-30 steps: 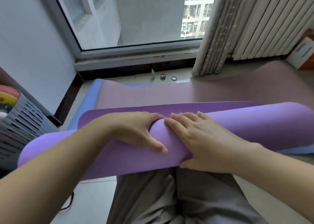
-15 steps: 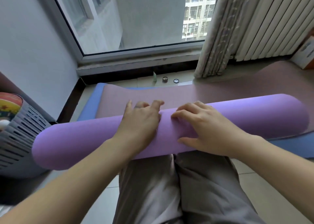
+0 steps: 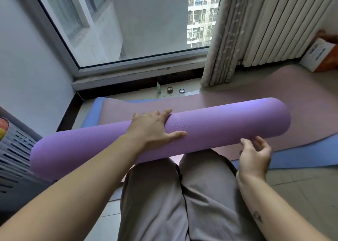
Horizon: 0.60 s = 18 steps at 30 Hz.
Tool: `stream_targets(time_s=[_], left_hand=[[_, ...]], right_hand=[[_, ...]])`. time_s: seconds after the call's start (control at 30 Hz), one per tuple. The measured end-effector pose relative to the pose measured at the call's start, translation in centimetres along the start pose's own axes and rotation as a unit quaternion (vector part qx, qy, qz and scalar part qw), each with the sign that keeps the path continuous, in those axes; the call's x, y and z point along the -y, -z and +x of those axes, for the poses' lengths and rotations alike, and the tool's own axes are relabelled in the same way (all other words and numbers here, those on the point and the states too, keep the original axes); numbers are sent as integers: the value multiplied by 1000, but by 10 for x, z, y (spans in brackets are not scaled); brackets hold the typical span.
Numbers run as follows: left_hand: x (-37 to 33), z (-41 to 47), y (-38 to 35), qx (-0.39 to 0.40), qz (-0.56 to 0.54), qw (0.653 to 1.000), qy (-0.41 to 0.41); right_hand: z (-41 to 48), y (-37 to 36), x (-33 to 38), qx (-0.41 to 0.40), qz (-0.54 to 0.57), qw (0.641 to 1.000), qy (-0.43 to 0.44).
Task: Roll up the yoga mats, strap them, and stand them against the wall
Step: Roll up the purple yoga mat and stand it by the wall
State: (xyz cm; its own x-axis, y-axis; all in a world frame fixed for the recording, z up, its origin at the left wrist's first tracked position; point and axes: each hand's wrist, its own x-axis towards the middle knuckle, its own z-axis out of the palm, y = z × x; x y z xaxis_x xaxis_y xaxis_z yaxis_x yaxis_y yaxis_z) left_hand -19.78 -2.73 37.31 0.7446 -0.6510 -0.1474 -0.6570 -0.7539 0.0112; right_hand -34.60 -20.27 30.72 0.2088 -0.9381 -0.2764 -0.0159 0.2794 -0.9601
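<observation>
Rolled purple foam yoga mat [image 3: 219,123] lies across the lap, fully rolled; no strap on it & none in view. Left hand [image 3: 151,129] rests flat over the roll's top near the middle, fingers spread, thumb along the near side. Right hand [image 3: 255,155] sits just under the roll's right part, fingers loosely curled, gripping nothing; can't tell if fingertips touch. To do it well, imo: press down w/ left so the loose edge can't spring open, cup right underneath, square both ends before strapping. Flat mauve mat [image 3: 274,94] & blue mat [image 3: 301,155] beneath it aren't rolled yet.
</observation>
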Motion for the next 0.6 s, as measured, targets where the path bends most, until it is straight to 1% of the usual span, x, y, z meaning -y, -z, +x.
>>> stream_targets(time_s=[0.03, 0.07, 0.1, 0.13, 0.17, 0.33, 0.4, 0.47, 0.5, 0.6], left_hand=[[1, 1, -1, -5, -2, 1000, -2], [1, 0, -2, -14, -3, 1000, -5], [1, 0, -4, -26, -3, 1000, -9], [0, 0, -5, -34, -6, 999, -8], [0, 0, -6, -42, -12, 999, -3], [11, -5, -7, -71, -71, 994, 32], [17, -8, -3, -63, -151, 986, 24], [22, -3, 12, -46, -258, 965, -2], [25, 1, 23, -34, -291, 956, -15], [37, 17, 59, 0, -305, 952, -32]], right_hand=[[1, -3, 0, 21, 63, 993, -96], [2, -9, 3, 54, 137, 970, -193], [2, -15, 6, 92, 205, 937, -268], [3, -19, 9, 130, 252, 906, -314], [3, -23, 11, 166, 268, 890, -330], [-1, -42, 27, 288, 221, 873, -325], [-1, -50, 33, 328, 202, 868, -314], [-5, -62, 42, 375, 162, 869, -281], [-7, -69, 48, 398, 145, 868, -260], [-11, -96, 72, 456, 124, 862, -182]])
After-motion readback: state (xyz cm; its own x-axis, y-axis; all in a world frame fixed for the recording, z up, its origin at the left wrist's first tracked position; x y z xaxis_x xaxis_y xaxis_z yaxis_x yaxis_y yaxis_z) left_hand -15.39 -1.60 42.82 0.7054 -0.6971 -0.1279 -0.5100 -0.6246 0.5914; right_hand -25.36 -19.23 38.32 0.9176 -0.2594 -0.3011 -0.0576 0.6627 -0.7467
